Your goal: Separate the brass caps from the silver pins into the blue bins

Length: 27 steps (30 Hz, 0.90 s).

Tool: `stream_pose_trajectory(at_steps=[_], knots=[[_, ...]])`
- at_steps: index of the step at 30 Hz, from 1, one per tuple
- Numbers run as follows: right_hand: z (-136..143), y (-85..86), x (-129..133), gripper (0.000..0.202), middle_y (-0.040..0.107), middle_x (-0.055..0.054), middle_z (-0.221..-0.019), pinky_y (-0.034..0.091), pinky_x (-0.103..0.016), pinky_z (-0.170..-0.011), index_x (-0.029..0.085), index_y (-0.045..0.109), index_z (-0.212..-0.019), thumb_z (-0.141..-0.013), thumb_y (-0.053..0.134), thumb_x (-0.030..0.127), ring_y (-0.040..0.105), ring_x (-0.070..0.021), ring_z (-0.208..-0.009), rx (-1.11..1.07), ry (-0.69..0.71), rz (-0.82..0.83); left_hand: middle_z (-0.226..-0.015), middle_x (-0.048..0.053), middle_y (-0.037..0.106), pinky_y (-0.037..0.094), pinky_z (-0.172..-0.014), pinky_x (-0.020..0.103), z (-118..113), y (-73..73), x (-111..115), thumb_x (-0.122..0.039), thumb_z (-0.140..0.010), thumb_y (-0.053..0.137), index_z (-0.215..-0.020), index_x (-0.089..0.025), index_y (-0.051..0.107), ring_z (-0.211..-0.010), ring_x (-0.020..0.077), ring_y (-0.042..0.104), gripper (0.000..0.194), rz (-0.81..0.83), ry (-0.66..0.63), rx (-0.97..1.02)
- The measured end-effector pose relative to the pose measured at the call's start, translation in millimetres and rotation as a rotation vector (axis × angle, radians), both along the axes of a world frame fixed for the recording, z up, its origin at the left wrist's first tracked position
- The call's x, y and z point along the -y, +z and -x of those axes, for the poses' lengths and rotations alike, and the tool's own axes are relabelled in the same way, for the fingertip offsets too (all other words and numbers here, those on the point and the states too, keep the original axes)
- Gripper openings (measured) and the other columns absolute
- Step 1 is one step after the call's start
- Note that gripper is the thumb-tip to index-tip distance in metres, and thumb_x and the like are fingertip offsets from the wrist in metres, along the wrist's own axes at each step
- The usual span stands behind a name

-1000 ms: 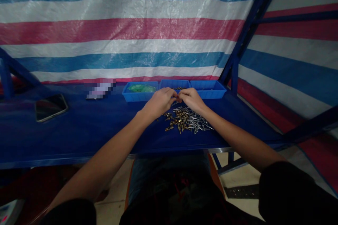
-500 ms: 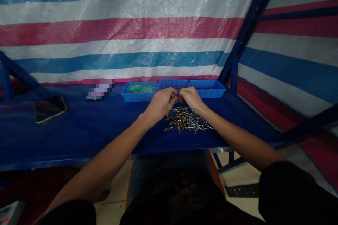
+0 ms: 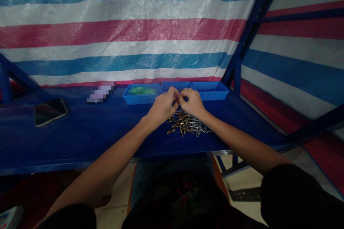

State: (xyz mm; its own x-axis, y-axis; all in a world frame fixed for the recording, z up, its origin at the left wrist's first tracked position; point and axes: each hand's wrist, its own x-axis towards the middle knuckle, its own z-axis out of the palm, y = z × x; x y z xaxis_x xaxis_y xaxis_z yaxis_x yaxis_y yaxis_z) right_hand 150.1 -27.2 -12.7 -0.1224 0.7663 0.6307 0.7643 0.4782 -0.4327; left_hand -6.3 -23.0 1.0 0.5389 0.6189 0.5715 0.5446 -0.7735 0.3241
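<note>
Fingertips (image 3: 176, 96) of your left hand (image 3: 162, 106) meet those of your right hand (image 3: 194, 104) just on the near side of the middle blue tray (image 3: 168, 86). Both pinches are narrow, with thumb and fingers drawn together; whether a small piece sits between them, you cannot tell from this view. The loose metal lies in one heap on the blue table (image 3: 107, 136), at the near side of your hands: brass-coloured fittings (image 3: 182, 124) to the left, slim silver pins (image 3: 197, 126) to the right, mixing where they meet.

To work well here, keep both wrists low and steady, let the fingertips do the fine moving, and bring the two pinches square to each other. Hold your palms clear of the heap so that nothing gets swept or rolled toward the near edge.

Count what you have: two hands, three blue trays in a row at the far side, counting the left tray (image 3: 127, 99) with its green contents (image 3: 142, 90) and the right tray (image 3: 215, 96). One phone (image 3: 50, 112) lies far to the left, with one pixelated item (image 3: 102, 92) beyond it. The fittings and pins overlap too much to number; each kind is many.
</note>
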Motion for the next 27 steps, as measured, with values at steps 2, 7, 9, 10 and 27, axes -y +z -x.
stream_pose_trajectory(at_steps=[2,7,9,10,27], knots=[[1.1,0.5,1.8,0.028,0.056,-0.002,-0.063,0.035,-0.031,-0.067,0.021,0.05,-0.054,-0.082,0.051,0.023,0.049,-0.0163,-0.068,0.037,-0.027,-0.034,-0.082,0.005,0.065,0.046,-0.066,0.029,-0.2,1.1,1.1,-0.016,-0.08,0.051,-0.104,-0.017,0.046,-0.077,0.0179,0.063,0.024,0.004,0.008,-0.001],[4.3,2.2,7.4,0.027,0.059,-0.003,-0.067,0.032,-0.034,-0.07,0.02,0.058,-0.057,-0.083,0.053,0.024,0.049,-0.0197,-0.076,0.078,-0.07,-0.143,-0.078,0.004,0.065,0.044,-0.063,0.029,-0.3,4.0,3.1,-0.013,-0.078,0.049,-0.109,-0.016,0.044,-0.072,0.0176,0.063,0.031,0.037,0.022,0.001],[4.9,2.2,8.3,0.026,0.06,-0.003,-0.068,0.031,-0.034,-0.07,0.02,0.061,-0.059,-0.084,0.053,0.024,0.049,-0.0202,-0.078,0.098,-0.071,-0.167,-0.077,0.003,0.065,0.044,-0.063,0.029,0.0,4.7,3.7,-0.012,-0.077,0.049,-0.109,-0.016,0.044,-0.071,0.0174,0.063,0.032,0.052,0.021,-0.001],[4.9,2.1,8.4,0.026,0.06,-0.003,-0.068,0.031,-0.034,-0.07,0.02,0.062,-0.06,-0.084,0.054,0.024,0.05,-0.0205,-0.079,0.11,-0.067,-0.178,-0.077,0.003,0.065,0.044,-0.063,0.029,0.2,4.8,3.8,-0.012,-0.077,0.049,-0.109,-0.017,0.043,-0.071,0.0173,0.063,0.032,0.054,0.022,0.001],[-5.1,3.0,3.5,0.009,0.057,0.001,-0.065,0.038,-0.031,-0.069,0.02,0.063,-0.089,-0.087,0.057,0.026,0.052,-0.0169,-0.068,0.067,0.16,-0.107,-0.083,0.003,0.07,0.049,-0.067,0.026,16.5,10.5,-15.1,-0.014,-0.087,0.047,-0.11,-0.018,0.041,-0.076,0.0144,0.067,0.024,0.297,-0.099,0.218]])
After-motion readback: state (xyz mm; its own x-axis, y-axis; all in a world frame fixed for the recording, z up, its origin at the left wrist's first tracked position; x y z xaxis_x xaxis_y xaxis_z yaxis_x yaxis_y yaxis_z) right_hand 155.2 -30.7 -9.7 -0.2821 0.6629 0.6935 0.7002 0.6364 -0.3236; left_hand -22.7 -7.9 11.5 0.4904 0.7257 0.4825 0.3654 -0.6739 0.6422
